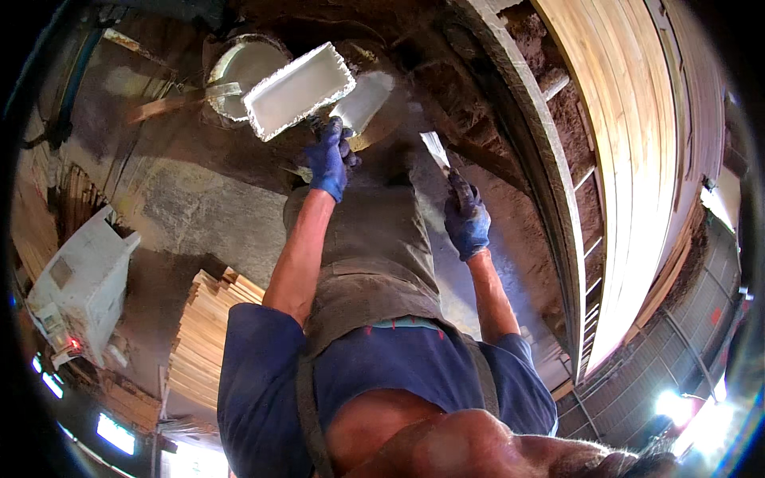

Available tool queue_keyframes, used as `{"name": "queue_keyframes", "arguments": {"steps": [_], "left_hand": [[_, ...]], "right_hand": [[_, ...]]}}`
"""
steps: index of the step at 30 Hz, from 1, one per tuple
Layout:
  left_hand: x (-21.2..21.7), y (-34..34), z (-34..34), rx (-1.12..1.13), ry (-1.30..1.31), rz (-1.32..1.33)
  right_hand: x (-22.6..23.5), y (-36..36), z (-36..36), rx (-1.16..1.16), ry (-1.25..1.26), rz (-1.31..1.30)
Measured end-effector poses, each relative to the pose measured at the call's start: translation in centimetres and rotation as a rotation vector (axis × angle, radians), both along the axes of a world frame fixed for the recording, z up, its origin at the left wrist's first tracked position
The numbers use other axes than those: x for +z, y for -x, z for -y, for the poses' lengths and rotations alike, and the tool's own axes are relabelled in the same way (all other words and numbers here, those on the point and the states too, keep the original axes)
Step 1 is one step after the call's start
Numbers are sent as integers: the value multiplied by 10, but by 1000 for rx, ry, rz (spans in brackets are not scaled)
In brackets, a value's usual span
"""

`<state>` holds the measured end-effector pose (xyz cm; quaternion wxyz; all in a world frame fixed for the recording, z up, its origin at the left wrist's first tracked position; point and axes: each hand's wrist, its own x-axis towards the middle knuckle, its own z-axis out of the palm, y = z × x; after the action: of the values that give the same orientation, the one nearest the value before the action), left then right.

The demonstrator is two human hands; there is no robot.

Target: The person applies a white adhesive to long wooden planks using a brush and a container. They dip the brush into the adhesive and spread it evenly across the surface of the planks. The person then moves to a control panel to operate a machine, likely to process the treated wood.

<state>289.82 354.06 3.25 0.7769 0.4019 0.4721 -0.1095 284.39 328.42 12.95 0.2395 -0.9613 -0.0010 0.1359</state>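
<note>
My left hand (327, 162), in a stained blue glove, is closed at the near edge of a rectangular tray (309, 111). The tray has a crusty white rim and holds whitish liquid. My right hand (468, 221), gloved in blue too, grips a brush (436, 151) by its dark handle, with the pale bristles pointing up and away. Brush and tray are apart. Behind the tray stands a round bucket (217, 73) with pale contents, a flat wooden stick (171, 103) lying across its rim. Beside the tray is another pale, flat-faced thing (368, 97), partly hidden.
Long light boards (629, 119) lie side by side at my right, beyond a rough dark beam (550, 151). Stacked timber (209, 338) and a whitish machine (84, 279) with a red light stand at my left, on grey concrete floor (199, 207).
</note>
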Motion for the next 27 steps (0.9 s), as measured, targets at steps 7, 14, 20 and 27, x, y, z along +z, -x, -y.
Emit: {"name": "queue_keyframes", "arguments": {"steps": [7, 14, 20, 27], "left_hand": [[-25, -24, 89, 155, 91, -79], [-55, -39, 141, 313, 86, -79], [-55, -55, 165, 413, 35, -146], [-107, -46, 169, 463, 20, -97]], "right_hand": [[-85, 27, 97, -195, -202, -78], [-131, 26, 180, -166, -411, -184], [-130, 21, 217, -142, -266, -369], [-148, 19, 227, -174, -288, -494]]}}
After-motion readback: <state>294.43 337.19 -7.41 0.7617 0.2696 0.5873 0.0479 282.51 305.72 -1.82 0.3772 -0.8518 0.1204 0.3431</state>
